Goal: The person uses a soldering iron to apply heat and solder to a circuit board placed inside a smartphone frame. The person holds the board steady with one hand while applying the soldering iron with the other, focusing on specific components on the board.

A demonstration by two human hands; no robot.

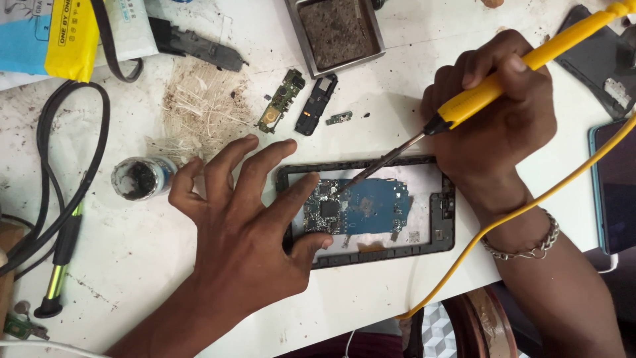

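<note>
white table [132,265] | left hand [245,225] splayed, pinning phone frame [430,242] | right hand [497,126] gripping soldering iron [477,96]

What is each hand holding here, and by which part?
Right hand grips the soldering iron by its yellow handle. Left hand grips nothing; its fingers press the phone frame.

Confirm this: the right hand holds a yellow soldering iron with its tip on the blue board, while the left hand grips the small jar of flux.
Not quite. The left hand isn't on the jar; it presses on the phone frame and blue board. The head view shows this. The right hand does hold the yellow soldering iron, tip on the board.
</note>
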